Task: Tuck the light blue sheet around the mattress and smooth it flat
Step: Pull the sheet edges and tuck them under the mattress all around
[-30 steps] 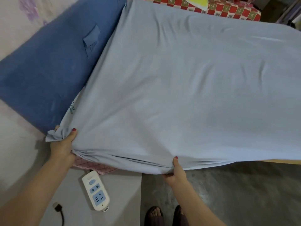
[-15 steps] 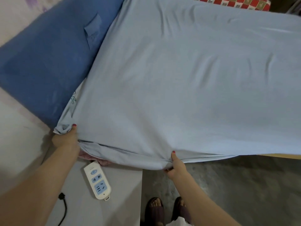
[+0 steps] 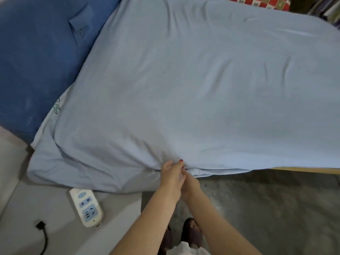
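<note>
The big light blue cotton sheet (image 3: 193, 92) is spread over the mattress and fills most of the view. Its top has soft wrinkles, mostly near the far right side. Its near left corner hangs in a loose, baggy bunch. The near edge of the sheet folds down over the side of the mattress.

A dark blue padded headboard (image 3: 40, 57) sits to the left of the sheet, touching its long left edge. A thin strip of white cloth with a small green drawing peeks out between the two.

The rough grey concrete floor (image 3: 276, 208) lies below the near edge of the sheet, on the right. A flat grey surface (image 3: 46, 208) lies below the sheet's near left corner. A strip of red and white checked cloth (image 3: 257, 1) shows past the far edge of the sheet.

A white and blue plastic power strip (image 3: 86, 207) lies on the grey surface, just below the baggy corner of the sheet. A black plug with a cord (image 3: 41, 227) lies further from the sheet, to the left of the power strip.

The left hand (image 3: 172, 178) and the right hand (image 3: 191, 184) meet at the middle of the sheet's near edge. They touch each other. The left hand's fingers reach up onto the sheet edge and pinch the cloth. The right hand's fingers are tucked under the edge, and I cannot tell how open they are.
</note>
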